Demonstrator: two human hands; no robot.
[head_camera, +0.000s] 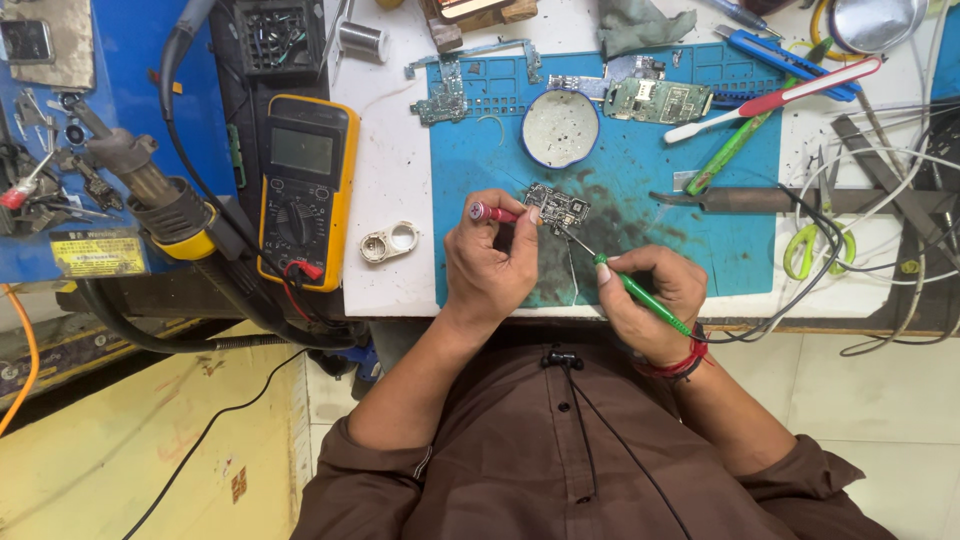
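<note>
My left hand (490, 262) grips a red probe (492, 212), my right hand (650, 300) a green probe (640, 295); circuit board (556, 208) just beyond fingertips.

Blue mat (690, 215), green probe (645, 298), pink tool (492, 212), yellow meter (306, 190), brown shirt (560, 460).

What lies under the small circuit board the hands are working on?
The small circuit board rests on the blue mat, stained dark there. The left hand covers the mat beside it.

circuit board (556, 207) on mat (640, 250) | multimeter (305, 190) left of mat | dish (560, 128) behind board
</note>
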